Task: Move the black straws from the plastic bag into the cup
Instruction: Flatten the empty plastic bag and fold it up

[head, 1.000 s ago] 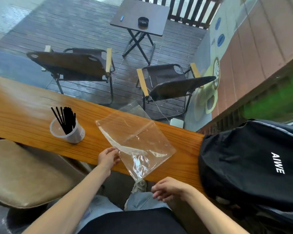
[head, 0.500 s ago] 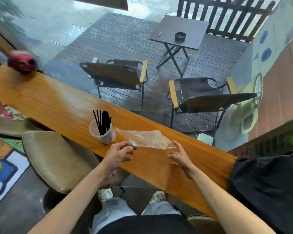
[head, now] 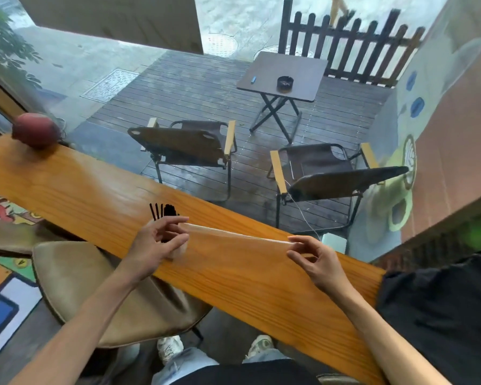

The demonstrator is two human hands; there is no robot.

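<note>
A clear plastic bag (head: pixel 233 240) is stretched flat and level above the wooden counter (head: pixel 67 195), seen nearly edge-on, with nothing visible inside it. My left hand (head: pixel 157 245) pinches its left end and my right hand (head: pixel 314 259) pinches its right end. Several black straws (head: pixel 165 212) stick up just behind my left hand. The cup that holds them is almost wholly hidden by that hand and the bag.
A black backpack (head: pixel 442 309) lies on the counter's right end. A dark red round object (head: pixel 35 130) sits at the far left end. A tan padded stool (head: pixel 100 290) stands below my left arm. Behind the window are folding chairs and a small table.
The bag has been lifted off the counter and pulled out flat between both hands, which have moved apart. My view has tilted up and swung left.
</note>
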